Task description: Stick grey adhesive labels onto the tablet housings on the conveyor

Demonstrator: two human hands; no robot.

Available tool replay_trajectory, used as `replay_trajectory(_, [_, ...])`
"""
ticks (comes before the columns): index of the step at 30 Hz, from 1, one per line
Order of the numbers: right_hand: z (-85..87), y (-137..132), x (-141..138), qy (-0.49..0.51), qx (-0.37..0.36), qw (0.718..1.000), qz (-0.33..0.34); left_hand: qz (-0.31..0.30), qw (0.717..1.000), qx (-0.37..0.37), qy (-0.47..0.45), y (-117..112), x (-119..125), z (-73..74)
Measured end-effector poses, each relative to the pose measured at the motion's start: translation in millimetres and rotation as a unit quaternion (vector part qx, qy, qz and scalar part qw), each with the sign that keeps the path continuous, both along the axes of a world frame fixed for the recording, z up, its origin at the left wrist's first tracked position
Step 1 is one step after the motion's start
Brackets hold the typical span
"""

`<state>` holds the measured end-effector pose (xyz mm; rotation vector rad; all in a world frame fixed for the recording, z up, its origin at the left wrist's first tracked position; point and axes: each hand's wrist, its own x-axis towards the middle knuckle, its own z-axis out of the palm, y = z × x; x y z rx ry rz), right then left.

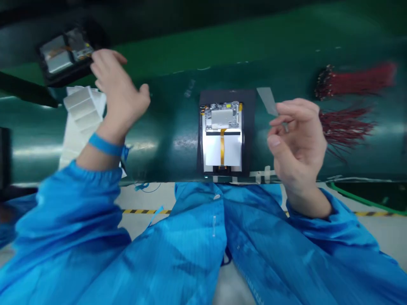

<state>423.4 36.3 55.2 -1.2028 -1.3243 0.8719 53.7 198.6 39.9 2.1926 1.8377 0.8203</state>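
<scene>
In front of me an opened tablet [222,148] lies on a dark pad, its circuit board, silver battery cells and orange ribbon cable exposed. My right hand [297,144] is to the right of it, with a small translucent film strip [267,100] at its index fingertip; the thumb is apart from the strip. My left hand [119,87] is raised at the upper left, fingers stretched and thumb spread, holding nothing visible. Its fingertips overlap the edge of a second opened tablet [60,55] in view; whether they touch is unclear. A blue wrist band [106,145] circles my left wrist.
White sheets with pale strips [83,111] lie beneath my left forearm. Two bundles of red wires [359,81] are on the right of the green work surface [165,123]. Short tape pieces [267,171] stick to its front edge. A dark bar juts in at far left.
</scene>
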Motion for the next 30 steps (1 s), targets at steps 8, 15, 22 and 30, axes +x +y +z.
replay_trajectory(8, [-11.0, -47, 7, -0.104, -0.124, 0.981, 0.104, -0.124, 0.98, -0.112, -0.111, -216, 79, -33.7])
replay_trajectory(15, [-22.2, -54, -49, -0.117, -0.224, 0.957, 0.143, -0.082, 0.986, -0.004, -0.146, -223, 86, -45.7])
replay_trajectory(22, [-26.1, -48, -58, -0.168, -0.238, 0.949, 0.123, -0.13, 0.984, 0.017, -0.12, -227, 90, -50.2])
replay_trajectory(30, [-23.3, -46, -63, -0.197, -0.249, 0.941, 0.118, -0.164, 0.979, 0.049, -0.113, -227, 93, -58.4])
